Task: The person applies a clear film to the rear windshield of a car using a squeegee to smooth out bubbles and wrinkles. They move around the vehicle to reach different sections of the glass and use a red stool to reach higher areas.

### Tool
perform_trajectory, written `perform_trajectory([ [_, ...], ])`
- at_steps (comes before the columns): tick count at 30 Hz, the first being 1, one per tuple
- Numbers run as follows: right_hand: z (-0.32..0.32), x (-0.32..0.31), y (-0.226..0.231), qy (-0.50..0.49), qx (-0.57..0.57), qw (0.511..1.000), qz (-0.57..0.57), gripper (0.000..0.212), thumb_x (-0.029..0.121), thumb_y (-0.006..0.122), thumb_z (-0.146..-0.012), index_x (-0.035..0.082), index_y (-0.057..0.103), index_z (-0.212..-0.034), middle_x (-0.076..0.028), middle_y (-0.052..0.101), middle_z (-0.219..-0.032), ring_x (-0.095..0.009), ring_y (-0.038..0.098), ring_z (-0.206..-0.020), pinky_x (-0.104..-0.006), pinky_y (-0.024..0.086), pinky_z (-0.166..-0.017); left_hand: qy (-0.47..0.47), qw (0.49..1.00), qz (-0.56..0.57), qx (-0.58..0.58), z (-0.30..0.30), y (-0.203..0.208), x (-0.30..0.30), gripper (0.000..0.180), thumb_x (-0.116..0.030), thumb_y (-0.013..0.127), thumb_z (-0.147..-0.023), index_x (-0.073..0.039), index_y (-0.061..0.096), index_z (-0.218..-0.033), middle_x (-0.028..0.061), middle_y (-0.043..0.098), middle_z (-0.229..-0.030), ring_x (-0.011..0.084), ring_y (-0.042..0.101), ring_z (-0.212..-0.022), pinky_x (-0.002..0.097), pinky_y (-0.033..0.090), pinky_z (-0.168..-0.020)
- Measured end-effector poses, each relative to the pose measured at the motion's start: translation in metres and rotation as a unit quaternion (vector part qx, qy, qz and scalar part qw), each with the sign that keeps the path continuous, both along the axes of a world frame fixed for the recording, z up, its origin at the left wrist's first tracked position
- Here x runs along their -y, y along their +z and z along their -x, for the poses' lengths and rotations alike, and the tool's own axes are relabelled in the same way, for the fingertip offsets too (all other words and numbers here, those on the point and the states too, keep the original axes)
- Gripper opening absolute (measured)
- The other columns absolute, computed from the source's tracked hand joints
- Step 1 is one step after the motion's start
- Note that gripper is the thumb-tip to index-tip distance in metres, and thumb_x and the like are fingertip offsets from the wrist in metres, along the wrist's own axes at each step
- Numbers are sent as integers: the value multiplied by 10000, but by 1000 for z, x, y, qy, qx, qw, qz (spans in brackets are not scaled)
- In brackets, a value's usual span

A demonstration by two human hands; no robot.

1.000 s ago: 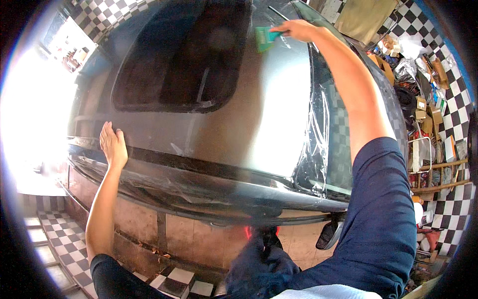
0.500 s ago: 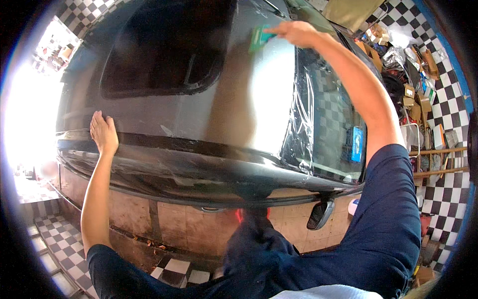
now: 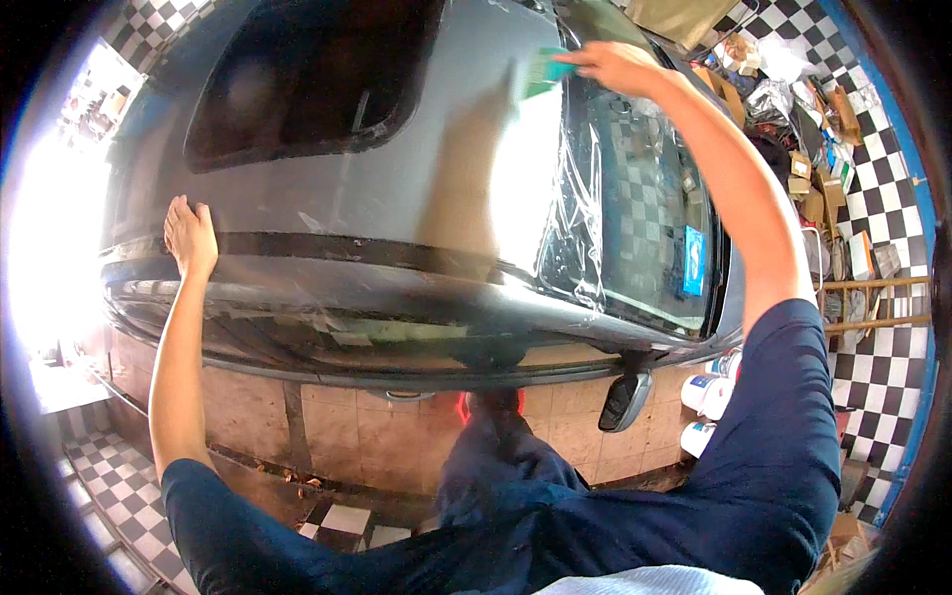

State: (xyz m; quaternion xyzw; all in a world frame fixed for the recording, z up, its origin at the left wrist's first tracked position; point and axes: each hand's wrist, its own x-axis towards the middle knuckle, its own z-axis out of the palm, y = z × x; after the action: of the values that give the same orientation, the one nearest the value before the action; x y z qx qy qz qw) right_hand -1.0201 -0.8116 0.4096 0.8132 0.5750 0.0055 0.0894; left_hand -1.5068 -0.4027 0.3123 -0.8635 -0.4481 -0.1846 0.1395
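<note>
A dark grey car roof [image 3: 387, 193] stretches in front of me, with a black sunroof panel [image 3: 297, 89] in it. My right hand [image 3: 623, 69] grips a flat green squeegee [image 3: 543, 75] at the far side, near the roof's windshield edge. Its blade looks pressed to the surface, slightly blurred. Clear wrinkled film [image 3: 577, 223] hangs past that edge over the windshield [image 3: 650, 198]. At the left, my left hand [image 3: 191, 238] rests on the roof near its side rail, fingers extended, holding nothing.
A side mirror [image 3: 625, 402] juts from the near side of the car. White buckets [image 3: 706, 395] stand on the floor close to my right arm. Boxes and plastic bags [image 3: 778, 99] are piled at the far right, above wooden poles [image 3: 878, 283].
The squeegee in my right hand has slid right, closer to the windshield edge. My whole view has shifted a little, bringing the white buckets into sight. The left hand stays on the roof.
</note>
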Motion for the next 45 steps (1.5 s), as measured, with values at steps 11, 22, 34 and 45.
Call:
perform_trajectory([
  [11,-14,86,-24,-34,37,984,169,426,160,493,-868,377,489,-1235,-86,593,-948,-271,583,-877,-400,460,-768,7,1000,-7,-1,-8,-4,-3,476,-318,371,-892,1,413,-1244,165,408,-1308,304,356,-1227,393,253,-1031],
  [22,18,32,-42,-39,-67,996,36,447,191,487,-874,394,435,-1269,-115,544,-1042,-281,547,-973,-378,441,-837,12,1000,1,12,1,-7,-12,485,-328,364,-882,-13,416,-1247,151,398,-1322,310,345,-1235,421,255,-1026],
  [34,61,69,-43,-42,-94,994,27,439,200,460,-884,389,420,-1278,-87,539,-972,-289,555,-915,-384,453,-774,10,1000,8,16,-7,1,0,484,-330,366,-881,-4,431,-1234,162,409,-1310,315,357,-1225,424,263,-1020],
  [45,101,271,-74,-236,-144,954,-117,452,189,553,-837,168,460,-1278,-201,533,-1155,-344,552,-1003,-400,443,-835,48,994,102,-3,-3,10,-3,630,-470,408,-844,-46,365,-1308,147,300,-1393,294,249,-1299,442,180,-1057],
])
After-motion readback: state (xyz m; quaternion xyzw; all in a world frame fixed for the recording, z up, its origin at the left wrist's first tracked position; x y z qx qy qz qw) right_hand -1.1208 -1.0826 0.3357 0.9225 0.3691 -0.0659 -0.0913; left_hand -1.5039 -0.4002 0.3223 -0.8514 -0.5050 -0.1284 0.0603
